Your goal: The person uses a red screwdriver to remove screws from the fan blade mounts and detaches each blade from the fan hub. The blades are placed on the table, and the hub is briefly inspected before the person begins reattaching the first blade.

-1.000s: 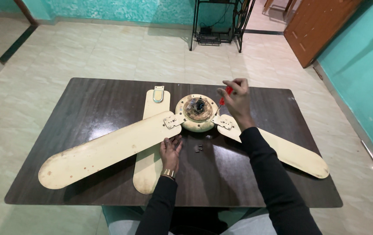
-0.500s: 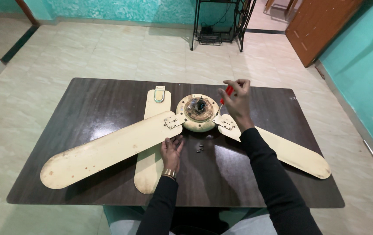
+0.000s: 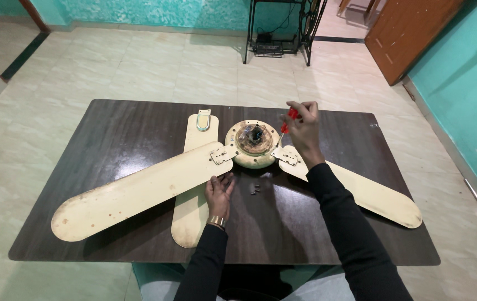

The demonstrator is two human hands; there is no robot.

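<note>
Here the right hand [image 3: 303, 131] pinches a red-handled screwdriver [image 3: 288, 120] at the blade bracket [image 3: 287, 156] of the ceiling fan [image 3: 252, 144] mid-table [image 3: 110, 120], while the left hand [image 3: 219, 191], fingers spread, steadies a blade [image 3: 138, 192] near the front edge.

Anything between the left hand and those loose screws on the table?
Nothing visible. The left hand rests flat beside the attached blade, and the loose screws lie just to its right on bare table.
</note>
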